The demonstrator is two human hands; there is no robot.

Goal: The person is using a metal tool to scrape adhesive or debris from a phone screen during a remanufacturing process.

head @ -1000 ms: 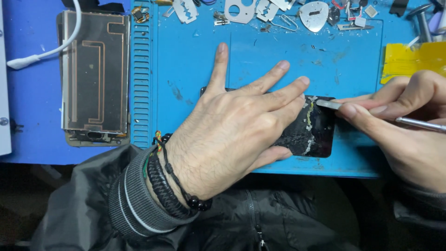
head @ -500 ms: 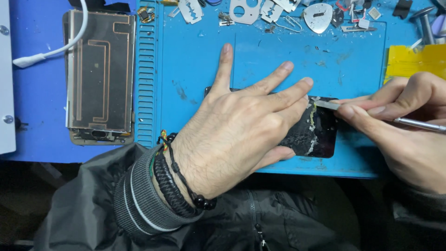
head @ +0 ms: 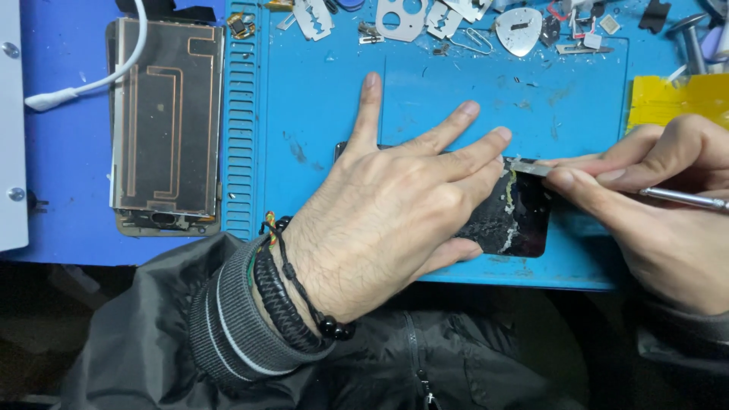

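Head view looks straight down on a blue repair mat [head: 319, 129] laid on the desk. Left hand [head: 380, 220] lies flat with fingers spread, pressing down on a dark phone panel [head: 520, 220] near the mat's near edge; only the panel's right end shows, cracked and flaked. Right hand [head: 661, 212] pinches a thin metal blade tool [head: 531, 168], its tip touching the panel's far right corner. Far along the mat's edge lie razor blades [head: 315, 19], a metal pick [head: 520, 30] and small parts. To the left, off the mat, rests a phone back frame [head: 167, 121] with a white cable [head: 91, 83] beside it. Bare mat stays open between the hands and the far clutter.
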